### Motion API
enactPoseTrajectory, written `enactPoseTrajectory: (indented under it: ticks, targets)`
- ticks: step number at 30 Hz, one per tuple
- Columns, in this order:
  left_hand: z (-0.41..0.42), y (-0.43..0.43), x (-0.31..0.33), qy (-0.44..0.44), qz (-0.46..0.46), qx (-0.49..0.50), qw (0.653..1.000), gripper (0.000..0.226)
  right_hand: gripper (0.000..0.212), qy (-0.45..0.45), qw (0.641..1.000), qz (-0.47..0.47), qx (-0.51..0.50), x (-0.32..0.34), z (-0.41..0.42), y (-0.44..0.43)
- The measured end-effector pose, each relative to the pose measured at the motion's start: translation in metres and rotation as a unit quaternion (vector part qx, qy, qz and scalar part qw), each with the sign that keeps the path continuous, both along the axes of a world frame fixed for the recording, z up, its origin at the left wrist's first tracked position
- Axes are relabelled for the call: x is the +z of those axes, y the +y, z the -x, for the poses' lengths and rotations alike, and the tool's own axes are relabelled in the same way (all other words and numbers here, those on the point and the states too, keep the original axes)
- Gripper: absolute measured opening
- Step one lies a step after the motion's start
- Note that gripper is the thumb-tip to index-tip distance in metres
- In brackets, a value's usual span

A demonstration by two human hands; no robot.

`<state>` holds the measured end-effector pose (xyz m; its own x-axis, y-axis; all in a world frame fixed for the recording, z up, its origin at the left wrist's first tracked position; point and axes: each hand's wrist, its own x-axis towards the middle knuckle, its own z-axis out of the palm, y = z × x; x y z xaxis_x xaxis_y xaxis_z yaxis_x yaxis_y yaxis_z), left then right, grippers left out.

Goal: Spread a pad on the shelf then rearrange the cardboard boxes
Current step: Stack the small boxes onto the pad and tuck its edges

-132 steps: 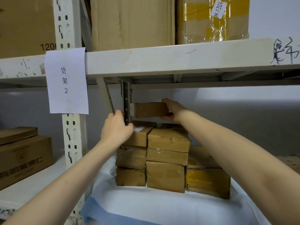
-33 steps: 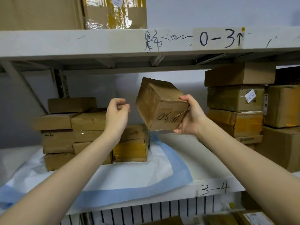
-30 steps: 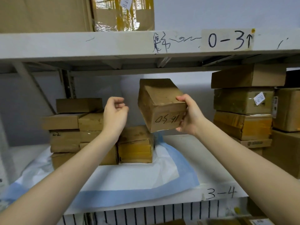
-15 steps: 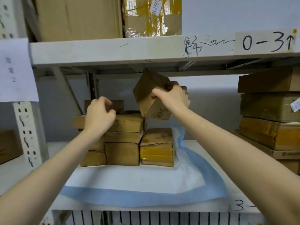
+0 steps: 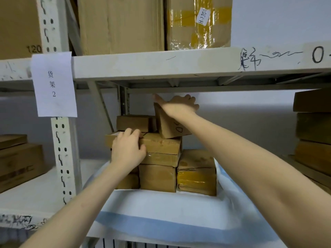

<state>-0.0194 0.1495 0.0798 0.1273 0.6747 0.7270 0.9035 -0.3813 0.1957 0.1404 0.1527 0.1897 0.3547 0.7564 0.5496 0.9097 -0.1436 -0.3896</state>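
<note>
A white pad with a blue border (image 5: 161, 210) lies spread on the shelf board (image 5: 41, 192). A stack of small cardboard boxes (image 5: 159, 176) stands on the pad near the back. My right hand (image 5: 179, 106) grips a marked cardboard box (image 5: 168, 127) from above. That box is tilted, its lower edge on the top of the stack, next to a flat box (image 5: 133, 122). My left hand (image 5: 127, 151) rests against the front of the stack, fingers bent over the top edge of an upper left box (image 5: 109, 140).
The upper shelf beam (image 5: 161, 63) hangs close above my right hand and carries large cartons (image 5: 121, 24). A perforated upright (image 5: 61, 149) with a paper label (image 5: 53, 85) stands at the left. More boxes are stacked at the right edge (image 5: 313, 131) and on the left bay (image 5: 18, 161).
My right hand has carried the marked box left and down from mid-air onto the top of the stack. My left hand has moved from the air onto the stack front.
</note>
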Motion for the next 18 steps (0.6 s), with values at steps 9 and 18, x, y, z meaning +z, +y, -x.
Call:
enactPoseTrajectory:
  ticks: [9,18]
  targets:
    - [0.0,0.011,0.015,-0.103,0.011,-0.018,0.994,0.038,0.121,0.034,0.988,0.112,0.105,0.001,-0.028,-0.006]
    - [-0.008,0.055,0.075,-0.159,0.17,0.125,0.965,0.101,0.11,-0.042,0.998,-0.034,0.01,-0.032,-0.016,-0.005]
